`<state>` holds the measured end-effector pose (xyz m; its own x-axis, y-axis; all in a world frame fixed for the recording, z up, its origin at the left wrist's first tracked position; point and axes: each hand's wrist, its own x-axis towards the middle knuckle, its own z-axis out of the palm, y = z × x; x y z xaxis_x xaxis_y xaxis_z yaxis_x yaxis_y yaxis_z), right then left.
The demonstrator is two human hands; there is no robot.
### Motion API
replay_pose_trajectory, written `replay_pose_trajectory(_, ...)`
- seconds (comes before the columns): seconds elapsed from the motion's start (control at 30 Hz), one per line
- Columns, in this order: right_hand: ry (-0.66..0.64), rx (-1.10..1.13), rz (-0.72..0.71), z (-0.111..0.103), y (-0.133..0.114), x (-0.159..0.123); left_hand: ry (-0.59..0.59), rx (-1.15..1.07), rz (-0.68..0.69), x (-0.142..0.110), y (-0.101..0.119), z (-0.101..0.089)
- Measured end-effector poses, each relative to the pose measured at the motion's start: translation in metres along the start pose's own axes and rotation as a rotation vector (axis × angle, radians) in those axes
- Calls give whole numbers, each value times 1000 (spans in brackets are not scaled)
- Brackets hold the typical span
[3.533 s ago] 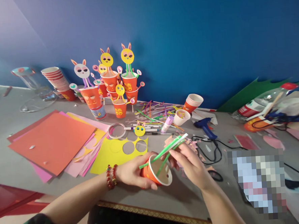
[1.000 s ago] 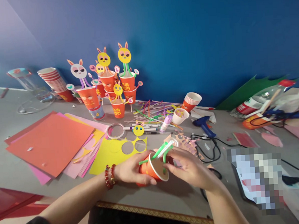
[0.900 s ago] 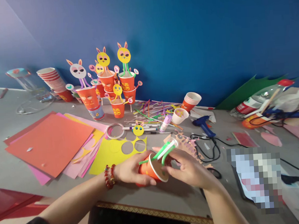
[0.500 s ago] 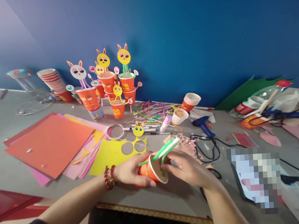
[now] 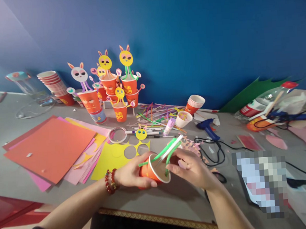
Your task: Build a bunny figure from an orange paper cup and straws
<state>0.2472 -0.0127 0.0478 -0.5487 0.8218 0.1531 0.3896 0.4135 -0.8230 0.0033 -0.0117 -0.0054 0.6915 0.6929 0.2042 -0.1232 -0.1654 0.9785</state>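
My left hand (image 5: 132, 172) is wrapped round an orange-red paper cup (image 5: 146, 171), which tilts with its open mouth toward the right. Green straws (image 5: 163, 152) and a white straw (image 5: 179, 139) stick up out of the cup, and one green piece pokes out past the rim on the left. At the cup's right side, my right hand (image 5: 189, 167) pinches a bent green straw (image 5: 167, 163) whose lower end sits inside the cup. Just beyond the cup lie a yellow rabbit face (image 5: 141, 133) and a yellow sheet (image 5: 106, 162) with round holes cut in it.
Finished cup rabbits (image 5: 120, 113) stand by the wall. Loose straws (image 5: 155, 114), a glue stick (image 5: 169, 126) and a white cup of scraps (image 5: 183, 119) lie ahead. Coloured paper (image 5: 51, 148) is at left; a blue glue gun (image 5: 208, 127), its cable and a phone (image 5: 247, 188) are at right.
The cup has shifted slightly left and up in my left hand. My right fingers have slid a little along the cup's right side, staying at the green straw.
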Motion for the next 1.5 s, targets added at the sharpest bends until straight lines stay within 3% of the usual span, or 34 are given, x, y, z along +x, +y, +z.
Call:
replay_pose_trajectory(0.4,174,-68,-250,9,-18,1,-86,132,171,3,-5,3)
replay_pose_trajectory(0.83,218,-67,-213,16,-22,-1,-69,11,132,0,-12,7)
replay_pose_trajectory(1.1,137,-55,-236,17,-24,2,-29,15,142,-1,-14,6)
replay_pose_trajectory(1.37,302,-30,-188,18,-21,-3,-47,41,139,3,-12,6)
replay_pose_trajectory(1.5,306,-38,-227,19,-20,-3,-61,51,151,3,-13,7)
